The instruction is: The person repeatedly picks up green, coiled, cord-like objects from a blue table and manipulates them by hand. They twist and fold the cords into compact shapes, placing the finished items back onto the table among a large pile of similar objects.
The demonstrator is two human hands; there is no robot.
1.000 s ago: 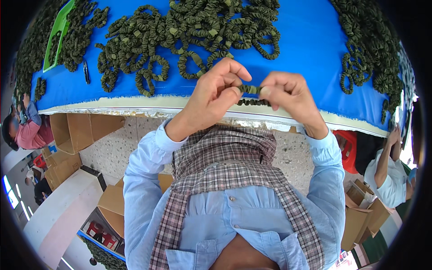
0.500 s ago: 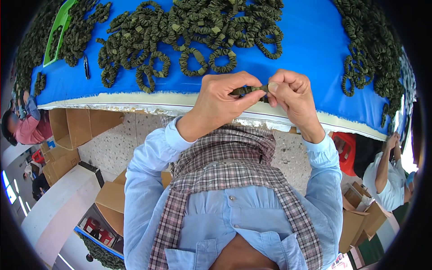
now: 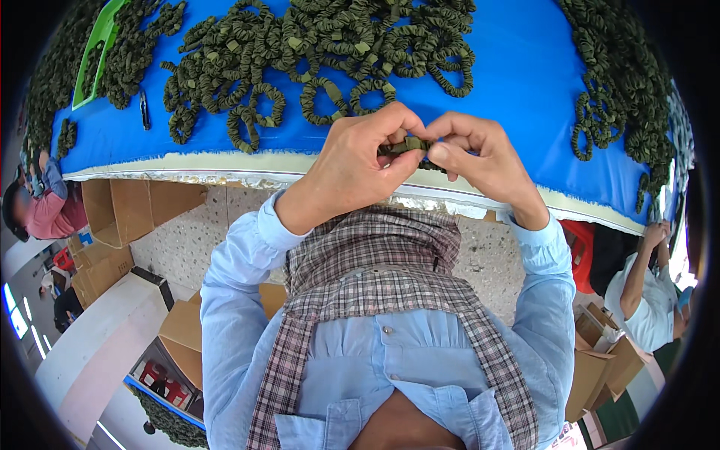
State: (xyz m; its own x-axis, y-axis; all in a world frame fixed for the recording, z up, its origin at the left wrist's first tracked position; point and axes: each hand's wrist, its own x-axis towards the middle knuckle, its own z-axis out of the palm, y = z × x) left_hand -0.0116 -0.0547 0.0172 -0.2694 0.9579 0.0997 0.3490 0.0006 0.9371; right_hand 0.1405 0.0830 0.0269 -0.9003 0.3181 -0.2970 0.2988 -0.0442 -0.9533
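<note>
Over the near edge of the blue-covered table [image 3: 517, 127], both of my hands work on one dark green gathered elastic fabric loop [image 3: 413, 142]. My left hand [image 3: 365, 159] pinches it between thumb and curled fingers, with a flat, smooth section showing on top. At its right end, the thumb and bent forefinger of my right hand [image 3: 480, 155] close on the same loop. My fingers cover most of it. Just beyond them lie single loops [image 3: 321, 102], and behind these is a big heap of similar loops [image 3: 330, 37].
A green tray [image 3: 94, 64] holds loops at the far left, near a small dark slim tool [image 3: 144, 111]. Another heap [image 3: 630, 82] covers the right side. Cardboard boxes [image 3: 139, 210] stand below the table edge. One co-worker [image 3: 49, 202] is at left, another [image 3: 641, 292] at right.
Both hands have shifted slightly left, and the left fingers have rolled over the loop. Its flat section now faces up. The right fingers have moved closer to the left hand.
</note>
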